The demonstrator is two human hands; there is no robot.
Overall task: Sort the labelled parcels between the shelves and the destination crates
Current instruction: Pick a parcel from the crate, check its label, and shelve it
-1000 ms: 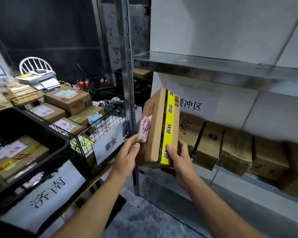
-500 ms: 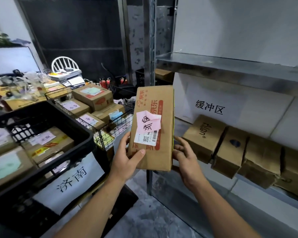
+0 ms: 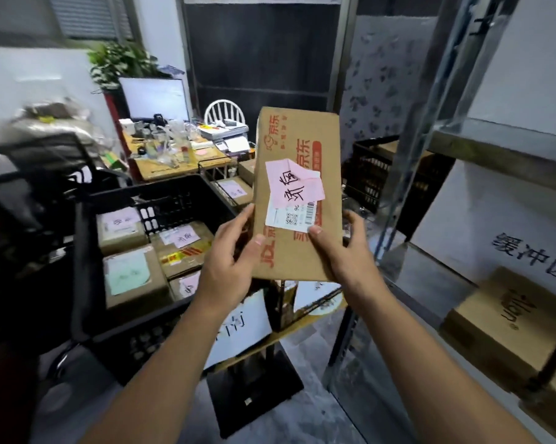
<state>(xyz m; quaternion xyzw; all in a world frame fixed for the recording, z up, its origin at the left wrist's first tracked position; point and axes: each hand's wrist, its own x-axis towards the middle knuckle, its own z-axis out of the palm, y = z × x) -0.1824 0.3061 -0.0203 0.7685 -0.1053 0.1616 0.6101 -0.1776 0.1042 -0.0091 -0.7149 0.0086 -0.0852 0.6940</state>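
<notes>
Left hand (image 3: 228, 267) and right hand (image 3: 340, 251) each grip the lower end of the upright cardboard parcel (image 3: 295, 145), thumbs on its labelled face, held just right of the black crate (image 3: 187, 192).

Saw a shiny metal shelf (image 3: 427, 277) on the right with brown boxes (image 3: 500, 325) on it — a black crate (image 3: 161, 191) full of labelled parcels (image 3: 126, 277) — a wooden table (image 3: 174, 170) with glass cups (image 3: 170, 145).

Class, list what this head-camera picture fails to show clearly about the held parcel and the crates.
Head view:
White shipping label: print too small, pink note overlaps it.
Crate's front sign: left forearm hides part of it.
Shelf box row: runs off the right edge.
</notes>
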